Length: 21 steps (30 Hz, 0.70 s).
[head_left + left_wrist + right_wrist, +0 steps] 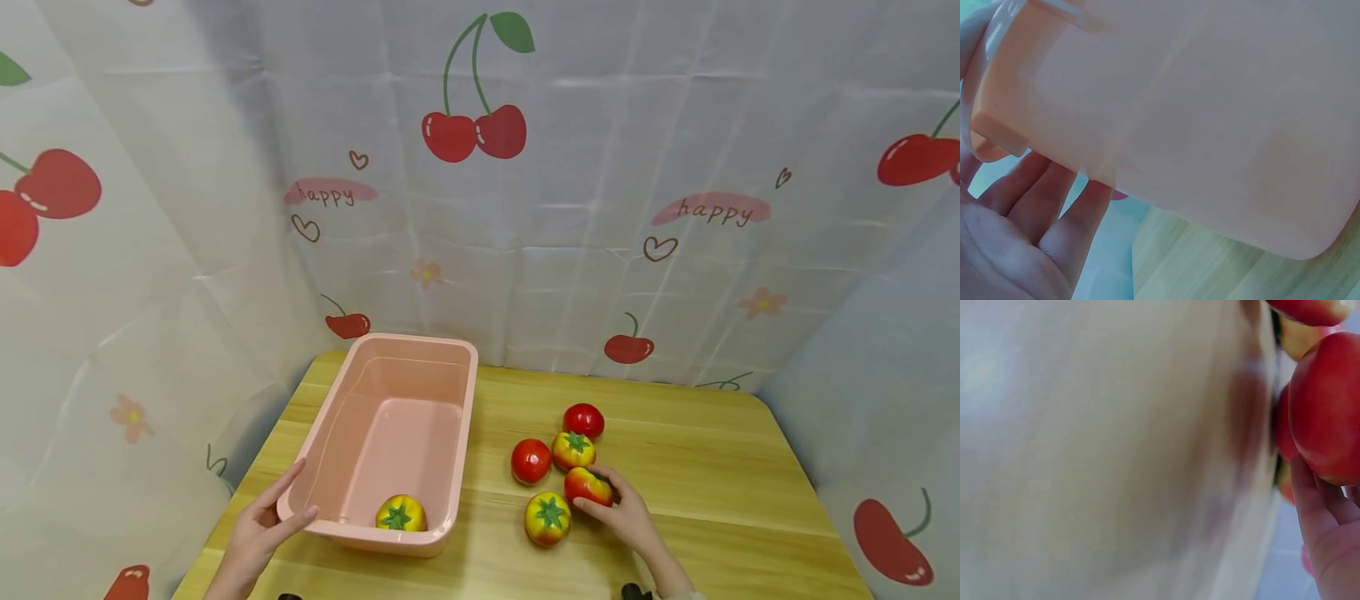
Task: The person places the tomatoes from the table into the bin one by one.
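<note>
At the near left corner of a pink plastic bin [467, 433], my left hand [251, 537] grips the rim, thumb over the edge; the left wrist view shows its fingers [1082, 215] against the outer wall. My right hand [628, 515] holds a red and yellow tomato [582, 485], glossy like a toy, between thumb and fingers. In the right wrist view this tomato [1329, 409] appears large and red, its fingers [1310, 494] at its side. Inside the bin, by the near wall, lies a yellow tomato [401, 510] with a green star-shaped top.
Around my right hand on the wooden table [697, 467] are a yellow tomato [547, 525], a red tomato [531, 462], a yellow-red tomato [572, 454] and another red one behind it. A cherry-printed sheet [555, 250] encloses the table at the back and sides.
</note>
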### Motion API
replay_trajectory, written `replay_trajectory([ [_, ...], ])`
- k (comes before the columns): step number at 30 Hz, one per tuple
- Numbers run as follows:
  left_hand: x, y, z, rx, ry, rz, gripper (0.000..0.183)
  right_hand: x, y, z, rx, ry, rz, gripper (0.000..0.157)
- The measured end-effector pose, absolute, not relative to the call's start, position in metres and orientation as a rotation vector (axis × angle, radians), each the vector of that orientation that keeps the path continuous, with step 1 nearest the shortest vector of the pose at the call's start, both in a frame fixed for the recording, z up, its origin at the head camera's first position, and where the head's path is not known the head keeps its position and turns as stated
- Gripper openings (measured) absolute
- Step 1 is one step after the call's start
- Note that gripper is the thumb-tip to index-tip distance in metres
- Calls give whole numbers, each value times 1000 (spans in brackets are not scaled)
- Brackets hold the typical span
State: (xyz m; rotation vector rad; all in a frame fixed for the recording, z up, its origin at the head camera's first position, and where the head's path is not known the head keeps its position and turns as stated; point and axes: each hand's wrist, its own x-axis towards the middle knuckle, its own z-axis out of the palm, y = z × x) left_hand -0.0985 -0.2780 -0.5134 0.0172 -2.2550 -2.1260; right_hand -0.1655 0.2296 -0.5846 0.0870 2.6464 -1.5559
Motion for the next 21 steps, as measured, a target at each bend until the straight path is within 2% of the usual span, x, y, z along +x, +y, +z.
replay_trajectory([
  [21, -99, -278, -513, 64, -2310, -2072, 65, -175, 208, -539, -120, 2606, -1640, 58],
])
